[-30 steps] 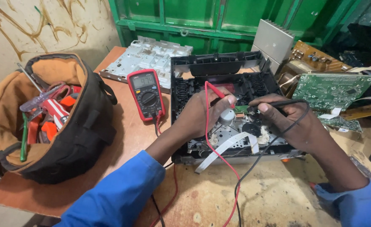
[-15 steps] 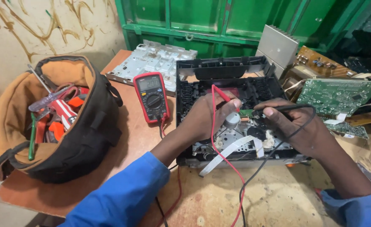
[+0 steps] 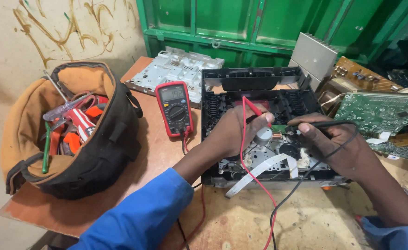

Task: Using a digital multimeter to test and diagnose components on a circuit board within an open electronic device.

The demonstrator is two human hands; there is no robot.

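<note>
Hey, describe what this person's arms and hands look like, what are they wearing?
Both arms wear bright blue long sleeves, pushed back so the forearms show bare. The left hand and right hand are bare: no gloves, and no rings, watch or bracelets show. The left sleeve looks loose and creased; only the right cuff shows.

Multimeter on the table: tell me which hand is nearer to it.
Left. The left hand, holding the red probe, is over the opened device just right of the red multimeter. The right hand, holding the black probe, is farther right.
</note>
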